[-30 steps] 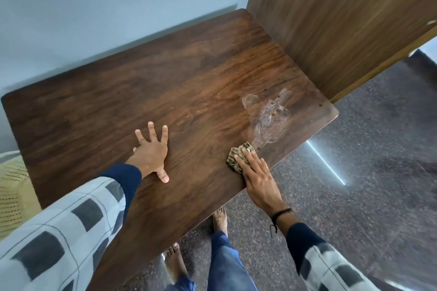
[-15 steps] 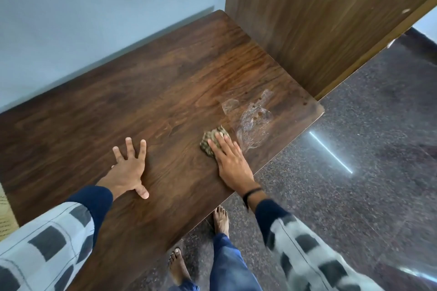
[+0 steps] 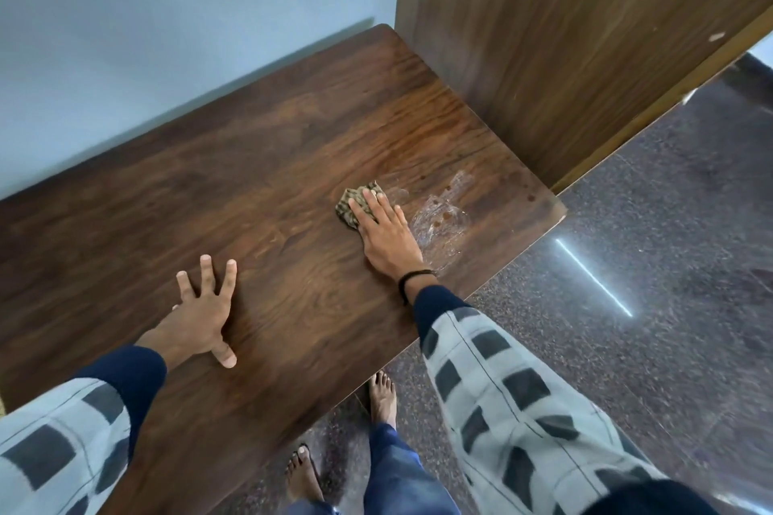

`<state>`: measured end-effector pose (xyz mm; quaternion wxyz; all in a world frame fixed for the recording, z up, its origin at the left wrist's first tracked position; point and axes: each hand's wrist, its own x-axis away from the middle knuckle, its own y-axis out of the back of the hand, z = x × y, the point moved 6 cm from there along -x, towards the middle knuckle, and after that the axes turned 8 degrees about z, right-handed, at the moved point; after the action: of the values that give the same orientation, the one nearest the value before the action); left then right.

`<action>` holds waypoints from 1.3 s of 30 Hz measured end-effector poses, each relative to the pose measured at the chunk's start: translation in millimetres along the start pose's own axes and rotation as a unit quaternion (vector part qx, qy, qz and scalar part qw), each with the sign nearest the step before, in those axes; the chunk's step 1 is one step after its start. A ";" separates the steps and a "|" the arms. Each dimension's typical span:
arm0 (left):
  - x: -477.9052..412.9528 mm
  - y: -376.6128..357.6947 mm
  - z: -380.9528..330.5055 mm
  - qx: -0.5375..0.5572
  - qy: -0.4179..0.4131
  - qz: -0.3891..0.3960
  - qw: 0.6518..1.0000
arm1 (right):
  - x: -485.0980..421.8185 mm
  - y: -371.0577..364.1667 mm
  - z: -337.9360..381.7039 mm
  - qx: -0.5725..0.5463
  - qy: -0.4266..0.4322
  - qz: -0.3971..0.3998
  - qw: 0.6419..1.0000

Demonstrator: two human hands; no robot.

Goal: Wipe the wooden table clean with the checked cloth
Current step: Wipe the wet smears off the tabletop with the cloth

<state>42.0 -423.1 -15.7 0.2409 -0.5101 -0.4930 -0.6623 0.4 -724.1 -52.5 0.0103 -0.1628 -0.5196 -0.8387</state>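
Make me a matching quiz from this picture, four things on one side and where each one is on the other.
1 left hand
2 right hand
3 cloth
4 wet patch

A partly under the right hand
B spread flat on the bare table
C pressing on the cloth
D at the table's right end

Pairs: 1-B, 2-C, 3-A, 4-D

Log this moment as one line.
right hand: pressing checked cloth flat | left hand: flat on wooden table | wet patch: right of cloth
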 end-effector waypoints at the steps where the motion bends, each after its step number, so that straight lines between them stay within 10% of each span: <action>1: 0.5 0.1 -1.1 0.000 0.000 0.002 1.000 | -0.4 -0.3 1.0 -0.002 0.003 -0.002 1.000; 11: 0.3 3.5 -0.7 0.002 0.018 0.013 1.000 | 166.0 -38.5 -26.0 0.002 0.030 -0.014 0.999; 21: 1.6 1.8 -1.2 0.006 0.017 0.011 1.000 | 71.9 -21.6 -7.8 0.004 -0.020 -0.023 1.000; 30: 0.0 1.4 -1.6 0.021 0.016 0.016 1.000 | 174.6 -51.4 -8.7 0.019 0.015 -0.031 0.999; 39: -7.3 0.3 7.2 0.039 0.000 0.009 0.999 | -12.4 11.9 -15.8 0.011 -0.009 -0.005 1.000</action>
<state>48.0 -418.1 -22.3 0.2664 -0.5045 -0.5136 -0.6409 10.2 -745.3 -52.1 0.0033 -0.1673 -0.5295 -0.8316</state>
